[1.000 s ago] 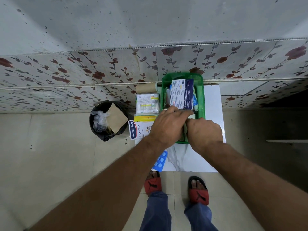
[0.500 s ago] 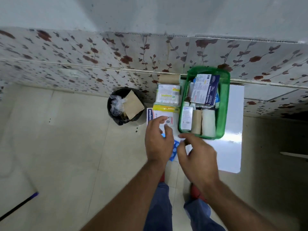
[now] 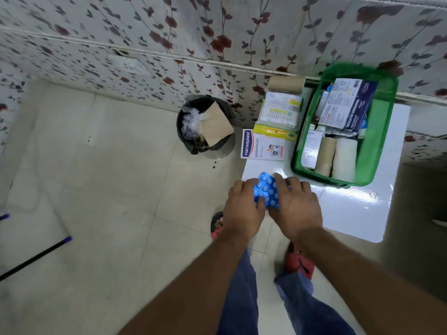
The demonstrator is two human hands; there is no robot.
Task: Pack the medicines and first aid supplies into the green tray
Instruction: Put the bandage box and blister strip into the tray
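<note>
On the white table top, the flat white box shows "Hansaplast" in white letters on a blue band along its left edge, and "WASHPROOF" in grey just beside that band. Over in the green tray, the white-and-navy box lying on top carries "MEDICATED DRESSINGS" in white on its navy side; its finer print blurs out. The print on the white-and-yellow pack and the white carton in the tray cannot be read.
</note>
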